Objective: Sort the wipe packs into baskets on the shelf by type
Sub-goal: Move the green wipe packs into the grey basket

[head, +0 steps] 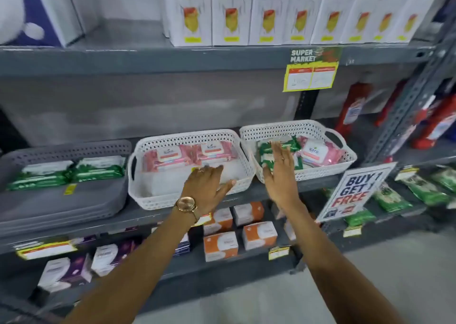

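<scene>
Three baskets stand side by side on the middle shelf. The grey basket (61, 207) on the left holds two green wipe packs (66, 172). The white middle basket (158, 200) holds two pink wipe packs (190, 154) along its back wall. The white right basket (318, 173) holds green packs (278, 146) and a pink pack (320, 152). My left hand (209, 185) rests flat over the front rim of the middle basket, fingers apart, holding nothing. My right hand (281, 170) reaches over the right basket's front rim, fingers stretched out above the green packs, partly hiding them.
White cartons (271, 12) line the upper shelf. Red bottles (352, 111) stand to the right of the baskets. A "Buy 1 Get 1 Free" sign (352, 190) hangs at the shelf edge. Orange and purple boxes (222, 246) fill the lower shelf.
</scene>
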`<act>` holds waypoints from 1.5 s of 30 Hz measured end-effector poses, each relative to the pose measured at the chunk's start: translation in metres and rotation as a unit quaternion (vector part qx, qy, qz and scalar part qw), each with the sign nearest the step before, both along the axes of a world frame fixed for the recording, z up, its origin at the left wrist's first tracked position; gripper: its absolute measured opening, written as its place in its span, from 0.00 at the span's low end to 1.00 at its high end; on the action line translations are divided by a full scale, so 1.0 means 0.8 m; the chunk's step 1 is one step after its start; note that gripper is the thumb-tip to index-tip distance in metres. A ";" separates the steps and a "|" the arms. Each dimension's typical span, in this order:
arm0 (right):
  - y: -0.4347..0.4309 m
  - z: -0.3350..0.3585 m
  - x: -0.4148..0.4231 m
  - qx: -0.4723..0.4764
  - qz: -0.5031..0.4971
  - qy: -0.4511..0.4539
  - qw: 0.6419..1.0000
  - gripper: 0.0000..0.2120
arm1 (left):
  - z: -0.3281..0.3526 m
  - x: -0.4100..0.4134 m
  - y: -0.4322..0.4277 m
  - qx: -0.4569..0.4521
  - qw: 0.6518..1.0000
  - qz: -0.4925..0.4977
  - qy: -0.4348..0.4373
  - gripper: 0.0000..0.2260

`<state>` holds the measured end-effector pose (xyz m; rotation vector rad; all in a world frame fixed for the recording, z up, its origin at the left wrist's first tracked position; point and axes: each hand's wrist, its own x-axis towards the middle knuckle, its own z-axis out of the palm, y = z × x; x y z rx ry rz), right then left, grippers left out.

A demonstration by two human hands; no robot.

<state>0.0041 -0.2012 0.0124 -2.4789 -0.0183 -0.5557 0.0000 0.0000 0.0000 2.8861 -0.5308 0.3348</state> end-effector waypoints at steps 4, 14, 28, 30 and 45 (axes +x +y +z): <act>-0.056 0.007 0.065 -0.023 0.011 0.096 0.995 0.24 | -0.024 0.023 -0.027 0.030 0.999 0.027 0.001 0.30; -0.111 0.018 0.230 -0.277 0.045 0.295 0.913 0.36 | -0.044 0.038 -0.041 0.045 0.989 0.101 -0.103 0.29; -0.112 0.022 0.248 -0.241 0.026 0.234 0.941 0.36 | -0.045 0.035 -0.042 0.020 0.986 0.111 -0.122 0.30; -0.105 0.034 0.240 -0.243 0.001 0.219 0.945 0.36 | -0.043 0.034 -0.042 0.024 0.986 0.108 -0.123 0.29; 0.198 0.069 0.131 -0.124 0.199 0.102 0.967 0.44 | -0.031 -0.031 0.137 -0.023 0.983 0.068 -0.169 0.13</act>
